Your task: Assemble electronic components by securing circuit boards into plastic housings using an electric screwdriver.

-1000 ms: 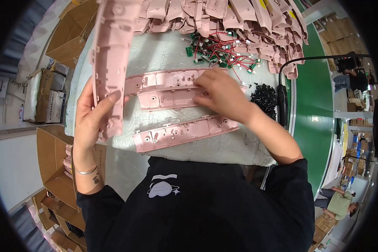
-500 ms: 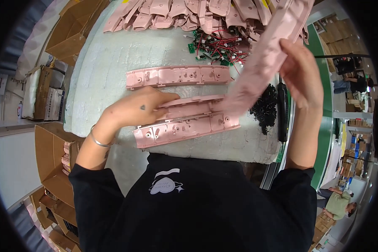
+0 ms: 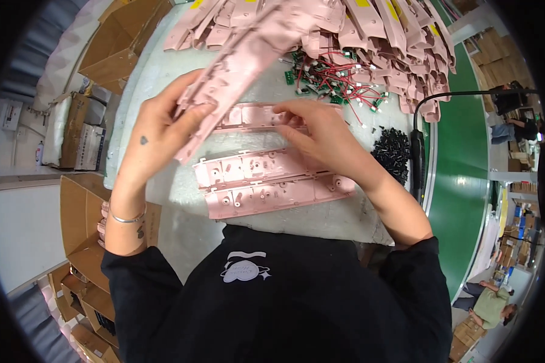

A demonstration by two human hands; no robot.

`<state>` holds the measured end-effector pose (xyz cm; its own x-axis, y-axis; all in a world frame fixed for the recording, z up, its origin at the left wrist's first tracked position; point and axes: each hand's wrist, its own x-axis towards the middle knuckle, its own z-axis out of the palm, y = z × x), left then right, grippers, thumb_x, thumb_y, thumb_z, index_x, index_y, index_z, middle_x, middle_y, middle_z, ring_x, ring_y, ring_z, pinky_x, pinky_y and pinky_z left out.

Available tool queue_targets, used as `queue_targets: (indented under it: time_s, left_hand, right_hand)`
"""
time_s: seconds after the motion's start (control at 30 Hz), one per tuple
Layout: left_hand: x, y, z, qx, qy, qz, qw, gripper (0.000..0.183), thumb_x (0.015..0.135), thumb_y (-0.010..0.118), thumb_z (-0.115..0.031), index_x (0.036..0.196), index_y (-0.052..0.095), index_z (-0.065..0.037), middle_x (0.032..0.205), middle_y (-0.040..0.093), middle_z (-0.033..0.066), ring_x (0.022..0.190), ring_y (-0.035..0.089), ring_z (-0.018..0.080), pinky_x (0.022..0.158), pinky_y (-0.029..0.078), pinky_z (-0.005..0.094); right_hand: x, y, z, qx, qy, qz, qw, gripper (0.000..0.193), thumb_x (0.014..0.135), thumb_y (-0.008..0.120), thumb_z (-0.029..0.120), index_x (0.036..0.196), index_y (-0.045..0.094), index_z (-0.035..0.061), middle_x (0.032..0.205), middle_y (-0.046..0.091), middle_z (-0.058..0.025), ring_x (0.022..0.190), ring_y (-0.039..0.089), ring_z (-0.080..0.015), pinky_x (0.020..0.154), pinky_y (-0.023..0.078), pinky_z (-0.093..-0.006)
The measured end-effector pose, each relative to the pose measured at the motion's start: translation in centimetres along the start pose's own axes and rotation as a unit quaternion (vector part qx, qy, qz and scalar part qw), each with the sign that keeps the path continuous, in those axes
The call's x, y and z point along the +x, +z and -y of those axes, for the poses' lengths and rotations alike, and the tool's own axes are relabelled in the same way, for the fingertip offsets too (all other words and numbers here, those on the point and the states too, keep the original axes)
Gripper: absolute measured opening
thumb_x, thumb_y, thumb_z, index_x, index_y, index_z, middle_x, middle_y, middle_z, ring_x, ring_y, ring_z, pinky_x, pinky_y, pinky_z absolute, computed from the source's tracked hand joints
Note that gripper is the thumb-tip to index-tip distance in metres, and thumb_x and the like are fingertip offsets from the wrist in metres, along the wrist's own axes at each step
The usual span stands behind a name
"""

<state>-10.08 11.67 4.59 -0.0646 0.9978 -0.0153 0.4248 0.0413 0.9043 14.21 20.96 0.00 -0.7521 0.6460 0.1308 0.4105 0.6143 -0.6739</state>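
Indoors, an open cardboard box [image 3: 124, 45] stands beyond the left edge of a pale-covered worktable [image 3: 369, 221]. Near that edge, a left hand [image 3: 157, 130] pinches a long pink plastic housing [image 3: 248, 63], thumb pressed on its ribbed inner face, fingers behind, the piece raised and slanting toward the far edge. Mid-table, a flat-lying pink housing [image 3: 254, 115] is partly hidden behind it, while two pink housings [image 3: 312, 193] lie side by side along the near edge. A right hand [image 3: 318, 130] curls over the flat-lying one, thumb and forefinger parted; whether they touch it cannot be told. Toward the far edge, circuit boards with red wires [image 3: 339, 81] tangle before a heap of pink housings [image 3: 375, 27]. Black screws [image 3: 392, 154] pile near the right edge, beside a black corded tool [image 3: 417, 157]. Beyond runs a green surface [image 3: 457, 163].
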Motion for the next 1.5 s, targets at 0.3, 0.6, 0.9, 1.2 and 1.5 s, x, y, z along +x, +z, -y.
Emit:
queue_targets:
  time_s: [0.3,0.6,0.9,1.2,1.5]
  left_hand:
    - [-1.6,-6.4,6.2,-0.097,-0.031,-0.033,0.994,0.044,0.088,0.067,-0.011,0.128,0.053,0.003,0.100,0.064,-0.0012,0.081,0.055,0.0021,0.071,0.046,0.0181]
    - [2.6,-3.9,5.4,0.115,0.009,0.181,0.977,0.040,0.079,0.073,-0.010,0.116,0.063,0.001,0.097,0.070,0.0084,0.078,0.064,0.0158,0.074,0.051,0.0278]
    - [2.0,4.5,3.4,0.256,0.034,0.217,0.941,0.085,0.075,0.070,-0.053,0.139,0.042,-0.005,0.124,0.053,0.0242,0.118,0.046,0.0403,0.102,0.035,0.0476]
    - [-3.9,9.2,3.7,0.333,0.154,0.196,0.909,0.099,0.051,0.082,-0.055,0.136,0.049,-0.019,0.148,0.022,0.0256,0.138,0.017,0.0457,0.111,0.013,0.0606]
    - [-1.9,9.1,2.6,0.309,0.253,0.298,0.867,0.095,0.051,0.085,-0.045,0.134,0.050,-0.014,0.147,0.027,0.0245,0.138,0.022,0.0422,0.112,0.018,0.0558]
  right_hand:
    - [-1.9,-1.5,2.1,-0.259,-0.043,-0.020,0.965,0.007,0.076,0.060,0.007,0.080,0.062,0.0026,0.088,0.059,-0.0130,0.065,0.063,-0.0321,0.059,0.053,-0.0408]
    - [-6.7,-14.8,3.0,0.065,0.100,-0.241,0.963,0.019,0.093,0.053,0.003,0.107,0.061,-0.0044,0.087,0.069,-0.0092,0.076,0.065,-0.0124,0.070,0.052,-0.0247]
    - [-5.6,-13.8,1.9,0.169,0.077,-0.287,0.940,0.014,0.081,0.073,0.011,0.085,0.069,-0.0023,0.075,0.066,-0.0017,0.069,0.057,-0.0049,0.065,0.044,-0.0189]
    - [-5.1,-11.6,3.7,0.032,0.008,-0.247,0.968,0.013,0.078,0.071,-0.004,0.085,0.060,-0.0044,0.086,0.061,0.0000,0.075,0.055,-0.0048,0.066,0.047,-0.0207]
    - [4.4,-6.7,0.2,-0.276,-0.313,0.031,0.908,0.006,0.075,0.058,0.007,0.080,0.055,0.0036,0.089,0.057,-0.0088,0.085,0.060,-0.0256,0.073,0.051,-0.0358]
